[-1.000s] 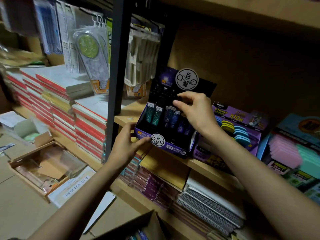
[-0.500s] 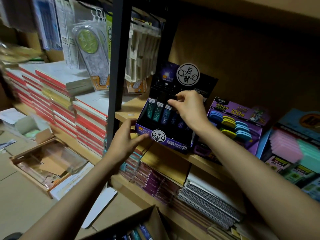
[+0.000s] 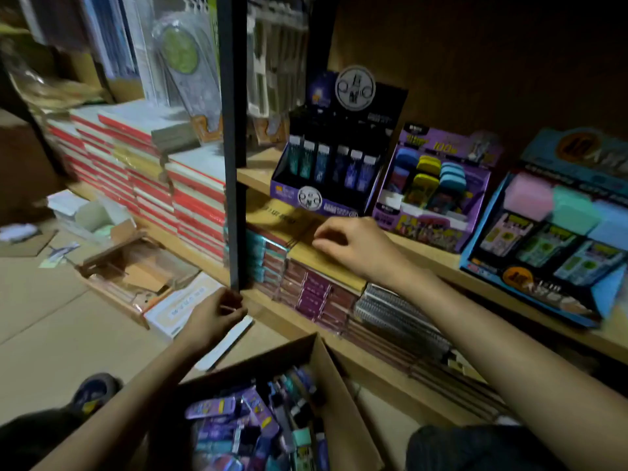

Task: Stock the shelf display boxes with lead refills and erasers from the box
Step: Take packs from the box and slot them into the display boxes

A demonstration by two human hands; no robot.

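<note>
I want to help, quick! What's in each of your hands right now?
Left hand: fingers curled, cannot tell if it holds anything.
Right hand: open, holding nothing.

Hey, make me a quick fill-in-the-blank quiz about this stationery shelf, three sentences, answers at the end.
1. The lead refill display box stands to the ___ of the purple eraser display box.
2. The display box farthest right is coloured ___.
3. The right hand hangs ___ than the left hand.
Answers: left; blue; higher.
</note>
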